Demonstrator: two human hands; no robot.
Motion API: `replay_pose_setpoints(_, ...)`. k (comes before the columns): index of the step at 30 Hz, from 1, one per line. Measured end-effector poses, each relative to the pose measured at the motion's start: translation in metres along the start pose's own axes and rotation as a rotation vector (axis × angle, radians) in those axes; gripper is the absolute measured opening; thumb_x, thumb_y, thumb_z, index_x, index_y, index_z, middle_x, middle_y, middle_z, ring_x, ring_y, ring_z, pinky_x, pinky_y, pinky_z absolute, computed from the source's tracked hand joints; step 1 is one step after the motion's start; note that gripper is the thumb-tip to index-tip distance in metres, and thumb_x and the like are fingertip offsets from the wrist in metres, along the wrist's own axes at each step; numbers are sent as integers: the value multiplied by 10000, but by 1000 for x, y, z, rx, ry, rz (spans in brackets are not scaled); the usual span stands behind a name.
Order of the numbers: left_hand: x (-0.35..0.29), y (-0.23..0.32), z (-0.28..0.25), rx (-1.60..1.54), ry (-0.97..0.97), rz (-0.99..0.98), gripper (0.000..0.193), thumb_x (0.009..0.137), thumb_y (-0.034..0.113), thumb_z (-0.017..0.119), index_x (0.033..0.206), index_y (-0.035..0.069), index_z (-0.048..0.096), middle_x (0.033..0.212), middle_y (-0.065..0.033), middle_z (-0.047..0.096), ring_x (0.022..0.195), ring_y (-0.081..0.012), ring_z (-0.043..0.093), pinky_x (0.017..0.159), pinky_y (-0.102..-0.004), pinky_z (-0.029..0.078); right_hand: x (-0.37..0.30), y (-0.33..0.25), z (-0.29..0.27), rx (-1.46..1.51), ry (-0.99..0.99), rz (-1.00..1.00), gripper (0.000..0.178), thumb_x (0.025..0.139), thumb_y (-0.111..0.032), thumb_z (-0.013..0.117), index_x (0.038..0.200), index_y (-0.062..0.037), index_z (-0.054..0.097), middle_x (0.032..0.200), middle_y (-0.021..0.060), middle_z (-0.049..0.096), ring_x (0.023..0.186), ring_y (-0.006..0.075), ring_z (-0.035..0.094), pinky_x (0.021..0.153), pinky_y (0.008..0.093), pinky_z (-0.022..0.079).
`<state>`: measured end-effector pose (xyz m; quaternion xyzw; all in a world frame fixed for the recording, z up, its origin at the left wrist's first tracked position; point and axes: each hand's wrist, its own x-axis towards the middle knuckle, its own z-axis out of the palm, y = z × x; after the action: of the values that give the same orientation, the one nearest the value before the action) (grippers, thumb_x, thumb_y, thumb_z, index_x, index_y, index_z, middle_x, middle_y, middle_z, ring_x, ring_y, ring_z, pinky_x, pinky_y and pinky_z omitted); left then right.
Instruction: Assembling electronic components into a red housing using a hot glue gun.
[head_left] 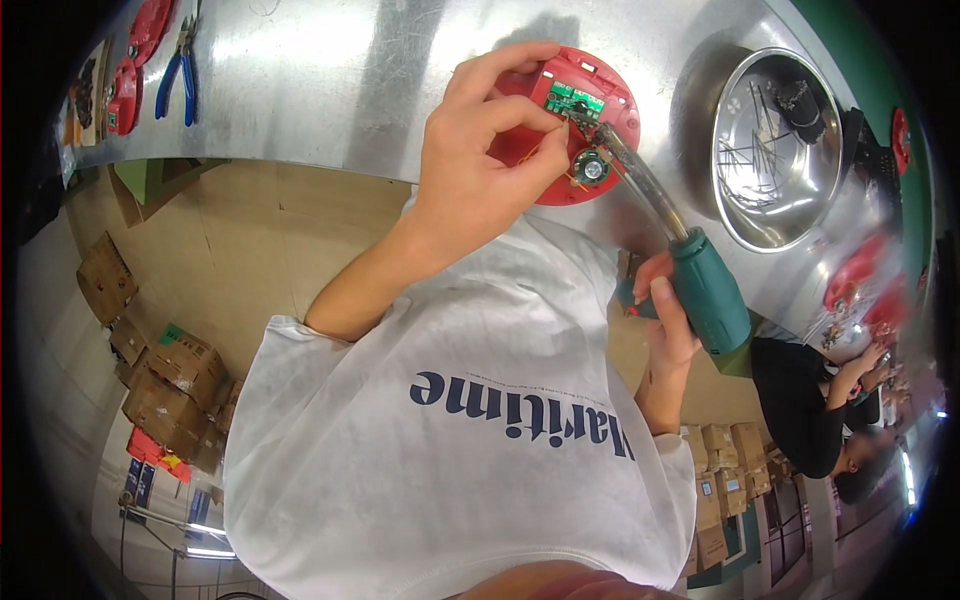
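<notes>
My left hand [480, 150] reaches over a round red plastic housing [617, 95] on the metal table. Its thumb and forefinger are pinched together on what looks like a thin wire at the green circuit board [573, 97]. The other fingers rest at the housing's far left edge. Below the board, a small round speaker [591, 168] sits in the housing, with thin wires around it. My right hand [667, 315] is wrapped round the green handle of a soldering iron [708, 290]. The iron's darkened metal tip points up-left and meets the board area close to my left fingertips.
A steel bowl [735, 190] with thin wire pieces and a dark object stands at right. Blue-handled pliers [178, 80] and red housings [124, 95] lie at far left. A co-worker [800, 400] sits at lower right; cardboard boxes [170, 400] stand on the floor at left.
</notes>
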<state>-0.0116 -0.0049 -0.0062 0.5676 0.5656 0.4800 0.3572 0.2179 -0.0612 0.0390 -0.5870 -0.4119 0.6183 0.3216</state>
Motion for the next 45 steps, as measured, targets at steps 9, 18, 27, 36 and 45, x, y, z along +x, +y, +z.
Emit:
replay_pose_setpoints(9,0,0,0,-4,6,-7,61,725,-46,676,777,-15,673,1228,-137,575,1038,-212,586,898,-314,469,1,0,1,-61,20,6,210,790,-116,561,933,38,553,716,114,558,600,146,496,543,259,401)
replay_pose_setpoints(18,0,1,0,-5,7,-21,60,725,-49,672,776,-17,672,1219,-140,577,1045,-217,587,901,-318,470,5,17,-6,-286,-22,-223,95,804,-57,540,806,32,572,700,84,571,611,145,512,577,255,401)
replay_pose_setpoints(27,1,3,0,12,-3,-34,36,733,-33,674,766,-19,670,1220,-142,574,1030,-223,594,884,-312,467,1,13,-6,57,-6,-72,230,774,-107,571,935,58,572,886,178,583,658,187,536,586,271,414)
replay_pose_setpoints(36,2,5,0,36,-10,-61,31,731,-38,670,756,-20,664,1221,-143,568,1025,-213,587,868,-308,466,-19,42,-58,489,218,-273,442,757,-150,570,1148,33,475,984,186,502,625,220,469,573,300,403)
replay_pose_setpoints(45,5,11,-1,48,-48,-121,27,735,-35,655,733,-8,649,1232,-133,550,1066,-217,544,892,-324,447,-20,58,-114,635,395,-391,283,787,-174,534,970,37,489,986,167,494,595,185,445,574,304,381)
